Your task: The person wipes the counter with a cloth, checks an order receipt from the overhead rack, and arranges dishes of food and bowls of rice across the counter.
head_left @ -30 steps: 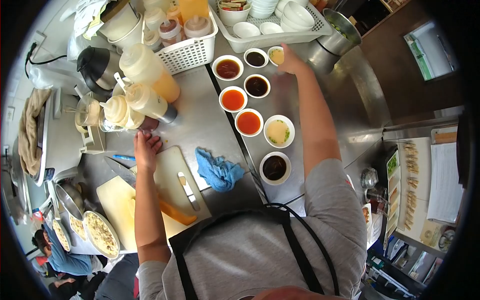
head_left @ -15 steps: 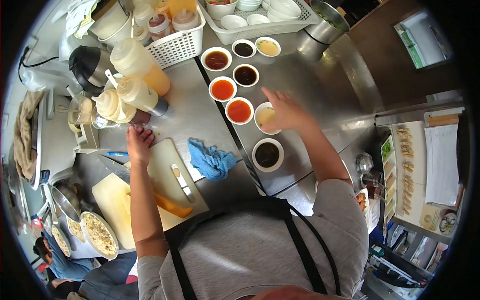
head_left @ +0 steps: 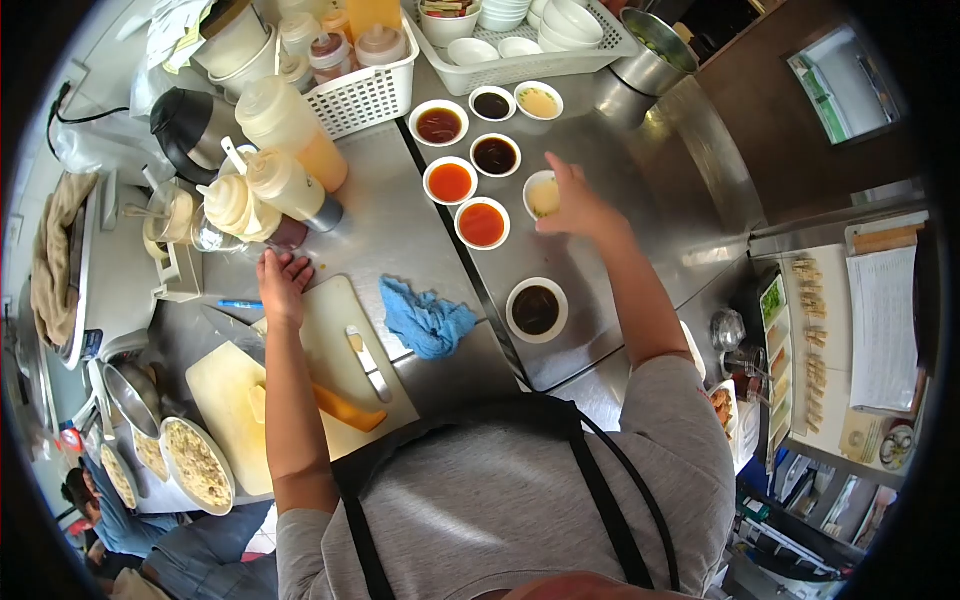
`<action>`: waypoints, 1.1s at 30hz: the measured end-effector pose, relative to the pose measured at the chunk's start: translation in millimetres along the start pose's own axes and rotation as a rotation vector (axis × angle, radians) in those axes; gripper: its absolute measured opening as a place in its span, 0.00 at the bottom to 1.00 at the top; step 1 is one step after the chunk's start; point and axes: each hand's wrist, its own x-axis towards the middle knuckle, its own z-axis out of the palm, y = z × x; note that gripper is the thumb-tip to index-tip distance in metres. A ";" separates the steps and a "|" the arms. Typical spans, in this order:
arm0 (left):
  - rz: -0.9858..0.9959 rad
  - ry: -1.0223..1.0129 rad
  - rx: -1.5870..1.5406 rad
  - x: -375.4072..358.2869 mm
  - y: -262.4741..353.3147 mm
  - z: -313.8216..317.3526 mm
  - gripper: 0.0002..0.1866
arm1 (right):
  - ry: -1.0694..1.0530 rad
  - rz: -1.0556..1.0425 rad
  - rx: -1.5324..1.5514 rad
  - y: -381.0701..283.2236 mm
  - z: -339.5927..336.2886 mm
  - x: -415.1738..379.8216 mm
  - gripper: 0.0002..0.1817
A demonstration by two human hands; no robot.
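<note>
My right hand (head_left: 580, 205) has its fingers round the right side of a small white bowl of pale sauce (head_left: 543, 196) on the steel counter. Several more sauce bowls stand about it: two orange-red ones (head_left: 482, 224), a dark one (head_left: 495, 155), and, nearer to me, a larger dark one (head_left: 537, 311). My left hand (head_left: 285, 283) rests palm partly up, fingers apart and empty, near the squeeze bottles (head_left: 290, 190). A blue cloth (head_left: 425, 318) lies between my arms, beside a cutting board (head_left: 335, 300) with a knife (head_left: 368, 365) on it.
At the back stand a white basket of bottles (head_left: 365, 100), a tray of white bowls (head_left: 520, 62) and a metal pot (head_left: 655, 50). Dishes of chopped food (head_left: 198, 465) are at the lower left, where another person (head_left: 140, 515) shows. A garnish rack (head_left: 780, 350) stands right.
My right hand and the pale-sauce bowl have moved away from me, toward the back of the counter, leaving a wider gap before the large dark bowl. My left hand has barely shifted.
</note>
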 end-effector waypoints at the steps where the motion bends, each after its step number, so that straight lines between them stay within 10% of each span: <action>1: 0.002 0.000 0.002 -0.7 0.3 0.7 0.24 | 0.018 0.002 0.002 2.4 -2.4 6.3 0.53; 18: 0.011 -0.018 -0.013 -1.0 -0.5 -1.0 0.25 | 0.224 -0.004 0.083 5.2 -9.8 77.8 0.56; 33: 0.023 -0.011 -0.016 -0.9 0.8 -0.7 0.23 | -0.205 -0.283 -0.225 -38.6 33.4 -117.0 0.50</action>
